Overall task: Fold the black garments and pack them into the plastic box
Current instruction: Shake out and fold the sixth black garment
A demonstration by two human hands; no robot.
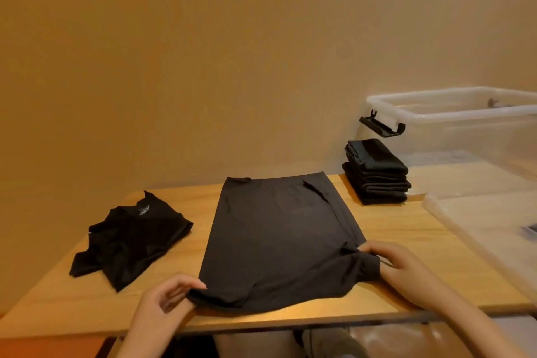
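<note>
A black garment [279, 238] lies spread flat on the wooden counter [406, 235], its sides folded inward into a long panel. The left hand [165, 296] pinches its near left corner, and the right hand [398, 264] grips the bunched near right corner. To the left lies a crumpled black shirt [128, 244]. At the far right stands a stack of folded black garments [376, 171], just beside the clear plastic box [453, 113] with a black latch [382, 126]. A clear lid [470, 224] lies at the right edge.

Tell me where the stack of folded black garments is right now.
In the head view, the folded stack sits at the far right of the wooden table, beside the plastic box and beyond the spread garment.
</note>
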